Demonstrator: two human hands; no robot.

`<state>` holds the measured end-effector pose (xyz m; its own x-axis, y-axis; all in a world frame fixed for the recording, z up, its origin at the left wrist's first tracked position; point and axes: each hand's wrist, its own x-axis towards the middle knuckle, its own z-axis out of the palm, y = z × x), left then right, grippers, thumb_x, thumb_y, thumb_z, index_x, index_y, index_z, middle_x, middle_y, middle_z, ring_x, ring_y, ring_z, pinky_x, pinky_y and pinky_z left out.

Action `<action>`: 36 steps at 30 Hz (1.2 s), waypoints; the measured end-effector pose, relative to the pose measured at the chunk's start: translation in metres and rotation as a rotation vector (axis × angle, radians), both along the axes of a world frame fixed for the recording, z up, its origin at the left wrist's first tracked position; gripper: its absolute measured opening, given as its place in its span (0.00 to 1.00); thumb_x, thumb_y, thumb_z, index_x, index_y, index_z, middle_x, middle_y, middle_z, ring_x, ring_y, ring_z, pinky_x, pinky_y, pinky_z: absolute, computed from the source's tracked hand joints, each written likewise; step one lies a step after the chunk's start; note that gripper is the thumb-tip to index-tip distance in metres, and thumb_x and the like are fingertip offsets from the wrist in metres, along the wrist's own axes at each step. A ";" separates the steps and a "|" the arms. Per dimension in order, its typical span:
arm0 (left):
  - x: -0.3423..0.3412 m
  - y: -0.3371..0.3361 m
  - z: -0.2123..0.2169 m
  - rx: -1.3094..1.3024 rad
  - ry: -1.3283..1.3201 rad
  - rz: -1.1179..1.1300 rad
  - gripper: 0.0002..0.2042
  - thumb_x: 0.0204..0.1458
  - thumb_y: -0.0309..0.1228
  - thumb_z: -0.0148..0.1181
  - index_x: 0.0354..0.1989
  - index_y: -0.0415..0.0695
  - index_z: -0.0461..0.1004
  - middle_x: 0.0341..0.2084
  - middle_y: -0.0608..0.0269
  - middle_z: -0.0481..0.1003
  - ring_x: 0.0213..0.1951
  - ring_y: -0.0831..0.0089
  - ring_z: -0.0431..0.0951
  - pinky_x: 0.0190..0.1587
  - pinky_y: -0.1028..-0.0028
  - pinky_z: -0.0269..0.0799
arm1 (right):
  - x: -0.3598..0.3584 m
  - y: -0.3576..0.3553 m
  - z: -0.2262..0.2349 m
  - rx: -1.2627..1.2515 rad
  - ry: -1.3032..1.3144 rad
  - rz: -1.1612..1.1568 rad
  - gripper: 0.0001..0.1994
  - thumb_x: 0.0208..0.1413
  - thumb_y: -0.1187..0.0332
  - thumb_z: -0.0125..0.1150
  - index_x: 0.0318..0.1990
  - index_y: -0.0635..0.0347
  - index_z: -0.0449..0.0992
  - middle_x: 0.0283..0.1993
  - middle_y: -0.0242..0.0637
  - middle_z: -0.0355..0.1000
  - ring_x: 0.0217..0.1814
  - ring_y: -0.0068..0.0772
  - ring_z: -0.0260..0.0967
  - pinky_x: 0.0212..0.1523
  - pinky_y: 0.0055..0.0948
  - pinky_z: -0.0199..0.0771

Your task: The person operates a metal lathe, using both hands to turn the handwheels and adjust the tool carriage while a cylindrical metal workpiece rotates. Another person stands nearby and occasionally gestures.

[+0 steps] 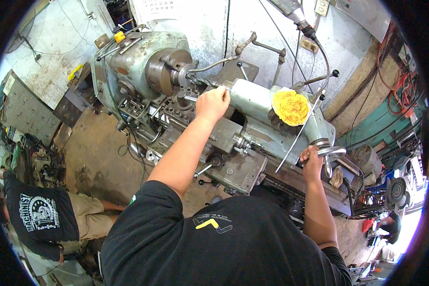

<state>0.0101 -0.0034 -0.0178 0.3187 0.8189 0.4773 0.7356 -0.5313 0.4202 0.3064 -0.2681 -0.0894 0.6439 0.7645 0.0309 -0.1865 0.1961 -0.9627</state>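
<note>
A grey-green metal lathe (138, 52) stretches before me. Its large chuck (158, 72) grips a round metal workpiece (182, 75). A twist drill (201, 81) points from the tailstock (252, 94) toward that workpiece; whether its tip is inside cannot be told. My left hand (213, 103) is closed beside the drill's rear end and the tailstock's front, over the tool post (183, 99); what its fingers hold is hidden. My right hand (312, 164) is wrapped around the rim of the tailstock handwheel (336, 151) at the lathe's right end.
A crumpled yellow cloth (291, 107) lies on the tailstock near a thin, slanting rod (298, 136). A jointed pipe (224, 62) reaches over toward the workpiece. One person in a black shirt (40, 209) bends at lower left; another (391, 226) is at far right. A bench grinder (396, 190) stands right.
</note>
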 end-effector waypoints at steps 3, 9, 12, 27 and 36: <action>0.000 0.000 -0.001 0.007 -0.005 0.005 0.16 0.61 0.44 0.56 0.30 0.44 0.76 0.28 0.50 0.81 0.34 0.46 0.81 0.38 0.49 0.75 | 0.005 -0.002 -0.012 -0.071 -0.151 0.069 0.11 0.67 0.68 0.53 0.30 0.55 0.63 0.23 0.29 0.59 0.25 0.25 0.58 0.28 0.29 0.63; 0.001 0.000 -0.001 0.011 0.000 0.005 0.16 0.61 0.44 0.56 0.30 0.44 0.75 0.28 0.50 0.80 0.34 0.46 0.81 0.37 0.49 0.75 | 0.013 -0.001 -0.025 -0.078 -0.227 0.115 0.09 0.67 0.69 0.52 0.32 0.58 0.65 0.22 0.31 0.60 0.24 0.26 0.58 0.27 0.29 0.63; 0.001 0.000 -0.001 0.008 -0.007 0.003 0.16 0.61 0.44 0.56 0.30 0.44 0.75 0.28 0.50 0.80 0.34 0.46 0.81 0.37 0.49 0.74 | 0.014 -0.002 -0.024 -0.079 -0.179 0.149 0.09 0.67 0.70 0.52 0.32 0.58 0.65 0.22 0.31 0.60 0.24 0.26 0.58 0.28 0.29 0.63; 0.001 -0.002 0.001 0.011 -0.006 0.025 0.15 0.61 0.43 0.56 0.31 0.44 0.76 0.29 0.50 0.81 0.34 0.46 0.81 0.37 0.49 0.75 | 0.014 -0.003 -0.027 -0.150 -0.234 0.092 0.12 0.67 0.65 0.61 0.31 0.60 0.72 0.23 0.29 0.69 0.23 0.21 0.64 0.26 0.26 0.65; 0.002 -0.001 0.000 0.023 0.004 0.031 0.14 0.61 0.42 0.56 0.31 0.45 0.76 0.28 0.51 0.81 0.34 0.47 0.81 0.37 0.50 0.75 | 0.016 -0.003 -0.054 -0.315 -0.688 -0.013 0.14 0.63 0.63 0.65 0.28 0.57 0.69 0.22 0.27 0.63 0.24 0.23 0.59 0.28 0.29 0.62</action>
